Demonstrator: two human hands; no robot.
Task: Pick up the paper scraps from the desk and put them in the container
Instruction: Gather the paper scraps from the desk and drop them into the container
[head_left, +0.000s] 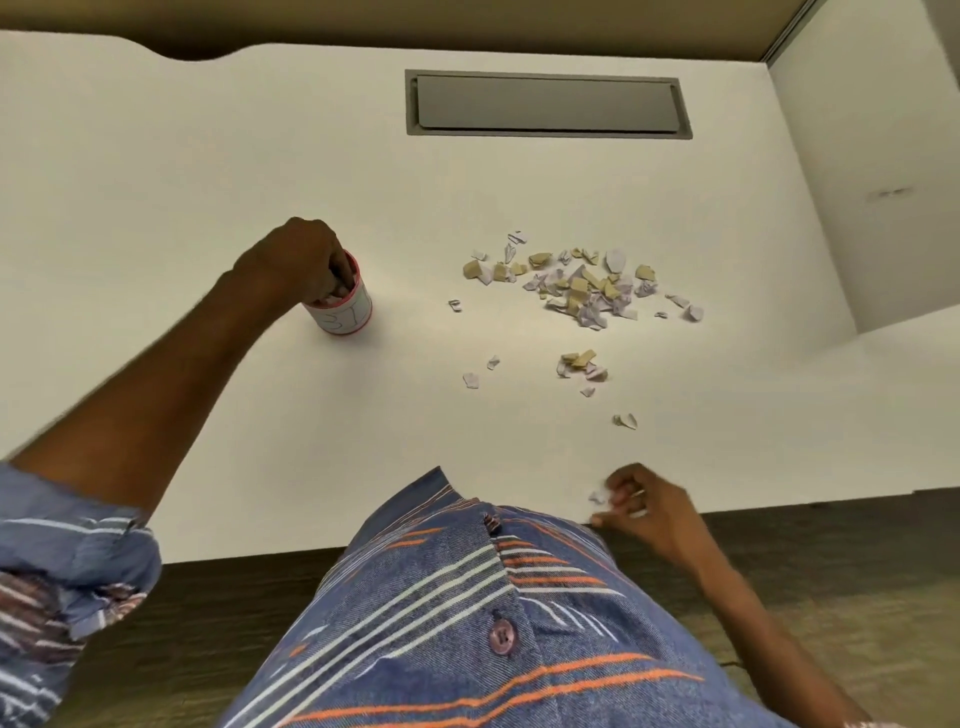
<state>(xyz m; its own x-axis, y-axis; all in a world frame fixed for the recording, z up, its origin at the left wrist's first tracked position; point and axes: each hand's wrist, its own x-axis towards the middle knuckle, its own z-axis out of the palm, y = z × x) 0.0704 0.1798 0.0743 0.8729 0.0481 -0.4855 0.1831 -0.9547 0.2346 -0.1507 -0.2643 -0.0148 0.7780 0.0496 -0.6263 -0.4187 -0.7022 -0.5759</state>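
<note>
A small white container with a red rim and handwritten letters stands on the white desk, left of centre. My left hand is over its mouth, fingers bunched and dipped inside among paper scraps. A main pile of white and tan paper scraps lies to the right of the container. A smaller cluster and a few loose bits lie nearer to me. At the desk's near edge, my right hand pinches a small white scrap in its fingertips.
A grey rectangular cable hatch is set into the desk at the back. A white side panel rises at the right. Dark wood-look floor shows below the desk's near edge, and my striped blue shirt fills the bottom of the view.
</note>
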